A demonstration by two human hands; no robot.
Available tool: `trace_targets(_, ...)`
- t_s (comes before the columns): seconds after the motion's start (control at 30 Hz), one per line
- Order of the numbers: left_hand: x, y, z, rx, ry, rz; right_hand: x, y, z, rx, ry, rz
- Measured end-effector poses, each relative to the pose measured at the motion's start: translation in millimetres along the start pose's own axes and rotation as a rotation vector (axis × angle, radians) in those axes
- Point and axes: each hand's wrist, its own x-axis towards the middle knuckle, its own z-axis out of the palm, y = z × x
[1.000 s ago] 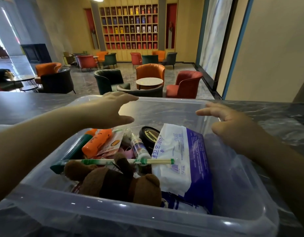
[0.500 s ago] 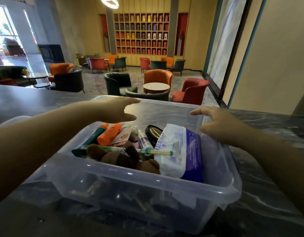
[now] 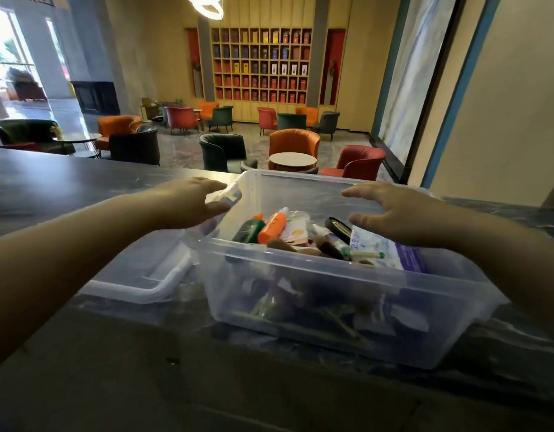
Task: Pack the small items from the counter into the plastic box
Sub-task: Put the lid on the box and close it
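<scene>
A clear plastic box (image 3: 325, 310) stands on the dark counter, filled with small items: an orange tube (image 3: 273, 228), a green tube (image 3: 248, 231), a black round tin (image 3: 339, 226), a white and purple wipes pack (image 3: 394, 251) and a brown plush toy (image 3: 303, 247). My left hand (image 3: 188, 202) hovers at the box's left rim, fingers apart, holding nothing. Over the right part of the box floats my right hand (image 3: 394, 213), also spread and empty.
The box's clear lid (image 3: 138, 275) lies flat on the counter (image 3: 82, 353) just left of the box. Beyond the counter's far edge is a lounge with armchairs and a round table (image 3: 292, 159). A wall rises on the right.
The view has pulled back and up, so the box looks smaller and farther. Both hands have stayed spread above it, the left one now nearer the box's left rim.
</scene>
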Motion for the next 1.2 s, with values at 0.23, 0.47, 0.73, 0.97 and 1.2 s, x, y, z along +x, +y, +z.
trace_targets(0.23,-39.7,-117.7,-4.9,0.113,0.075,0.055,29.4,-136.5,49.0,0.048,0.093,0.007)
trace_targets(0.47,-68.6,-231.9,17.2,0.088,0.123,0.000,68.5,-235.5,99.5,0.026,0.143,-0.036)
trace_targets(0.73,-67.7,-310.9,46.1,0.045,0.103,-0.098,120.1,-283.4,161.0,0.032,0.124,-0.078)
trace_targets(0.97,-42.8,-356.0,89.9,0.125,-0.007,-0.180,160.6,-271.1,231.9,0.080,0.042,0.080)
trace_targets(1.2,-5.9,-392.4,112.1,0.014,-0.075,-0.274,195.5,-238.2,276.9,0.147,0.059,0.354)
